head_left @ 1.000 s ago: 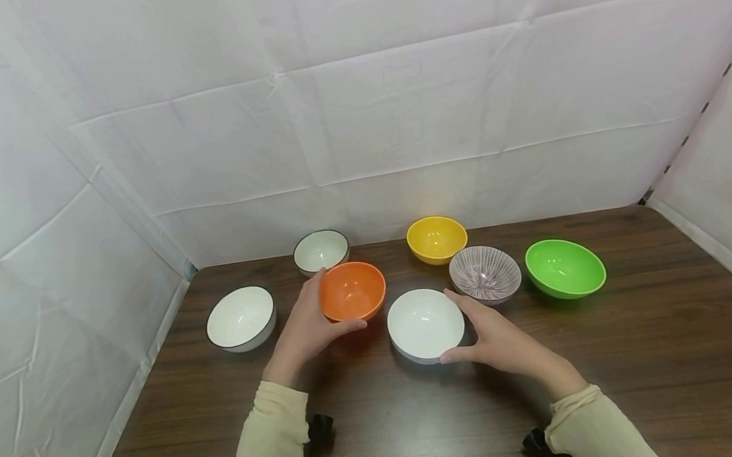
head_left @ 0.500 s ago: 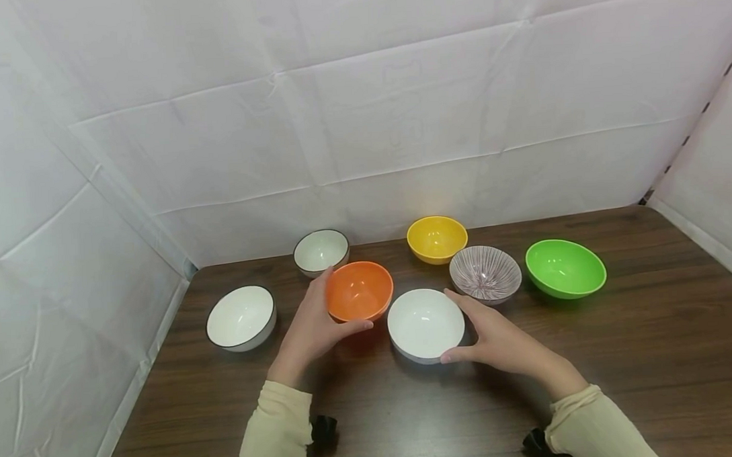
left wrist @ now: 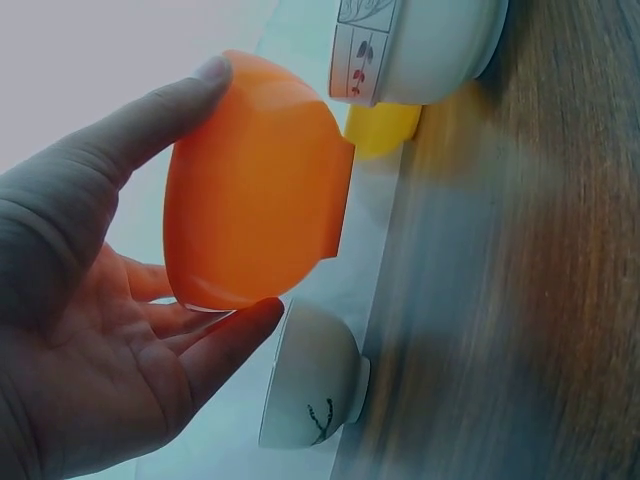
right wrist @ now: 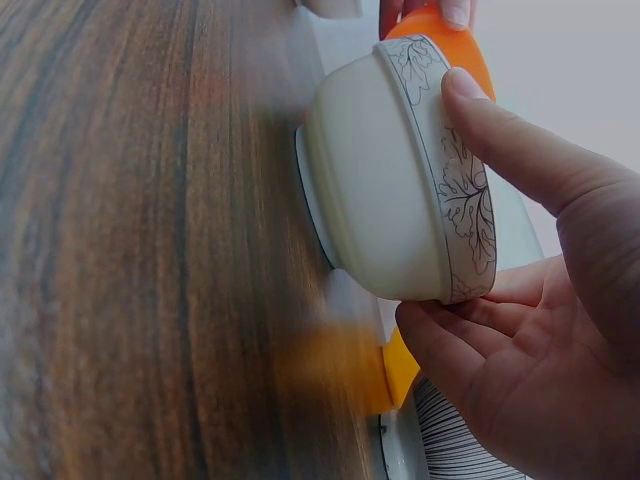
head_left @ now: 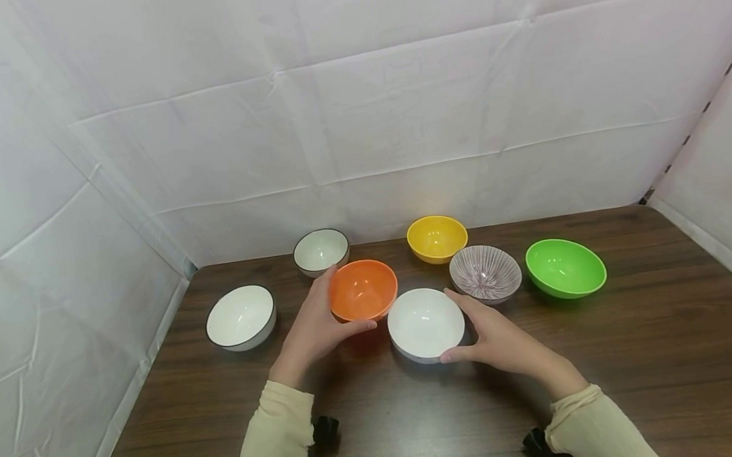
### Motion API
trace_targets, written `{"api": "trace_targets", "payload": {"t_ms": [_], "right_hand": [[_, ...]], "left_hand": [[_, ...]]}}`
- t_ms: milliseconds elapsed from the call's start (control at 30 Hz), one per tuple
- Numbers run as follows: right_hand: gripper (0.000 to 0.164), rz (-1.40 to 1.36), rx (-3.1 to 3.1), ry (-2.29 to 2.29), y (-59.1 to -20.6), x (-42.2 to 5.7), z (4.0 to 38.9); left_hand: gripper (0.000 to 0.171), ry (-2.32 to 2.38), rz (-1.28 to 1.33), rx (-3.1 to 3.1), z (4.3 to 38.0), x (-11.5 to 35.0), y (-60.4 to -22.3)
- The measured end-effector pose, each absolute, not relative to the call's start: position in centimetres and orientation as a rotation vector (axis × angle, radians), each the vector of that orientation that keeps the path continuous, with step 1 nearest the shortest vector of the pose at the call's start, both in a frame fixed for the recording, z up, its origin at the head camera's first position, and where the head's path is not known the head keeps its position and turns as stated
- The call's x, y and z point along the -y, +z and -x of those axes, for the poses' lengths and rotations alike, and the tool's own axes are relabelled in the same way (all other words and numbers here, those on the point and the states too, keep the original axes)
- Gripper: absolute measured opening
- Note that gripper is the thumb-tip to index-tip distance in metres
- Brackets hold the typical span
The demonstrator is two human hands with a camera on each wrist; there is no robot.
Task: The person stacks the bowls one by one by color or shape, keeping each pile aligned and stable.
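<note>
In the head view my left hand [head_left: 311,324] grips an orange bowl [head_left: 363,290] by its left side, thumb in front and fingers behind. The left wrist view shows that orange bowl [left wrist: 255,190] held above the tabletop, its foot off the wood. My right hand [head_left: 497,333] holds a white bowl [head_left: 426,324] at its right side, between thumb and fingers. A leaf-patterned band runs round this white bowl [right wrist: 380,180] in the right wrist view; its foot is at the tabletop. The two held bowls are side by side, rims very close; whether they touch I cannot tell.
Dark-rimmed white bowls stand at left [head_left: 241,318] and behind the left hand [head_left: 321,251]. A yellow bowl [head_left: 437,239], a striped bowl [head_left: 485,273] and a green bowl [head_left: 565,268] stand behind and right on the wooden table [head_left: 660,326]. White cloth [head_left: 398,120] hangs behind.
My left hand has carried the orange bowl a short way right, closing the gap to the white bowl. The right hand and white bowl have stayed in place.
</note>
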State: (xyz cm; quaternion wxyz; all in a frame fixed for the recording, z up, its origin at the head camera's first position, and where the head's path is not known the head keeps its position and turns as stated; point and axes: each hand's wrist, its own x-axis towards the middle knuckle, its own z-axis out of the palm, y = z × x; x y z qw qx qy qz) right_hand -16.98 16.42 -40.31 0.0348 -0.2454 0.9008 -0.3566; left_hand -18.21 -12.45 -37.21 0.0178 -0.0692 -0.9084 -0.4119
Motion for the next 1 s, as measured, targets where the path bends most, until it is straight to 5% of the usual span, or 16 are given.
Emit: {"api": "trace_targets", "payload": {"t_ms": [1000], "right_hand": [[0.109,0.745,-2.756,-1.102,-40.38,-16.5,17.01]], "left_hand": [[0.114,-1.315,0.288,2.782,17.68,11.57,-36.4]]}}
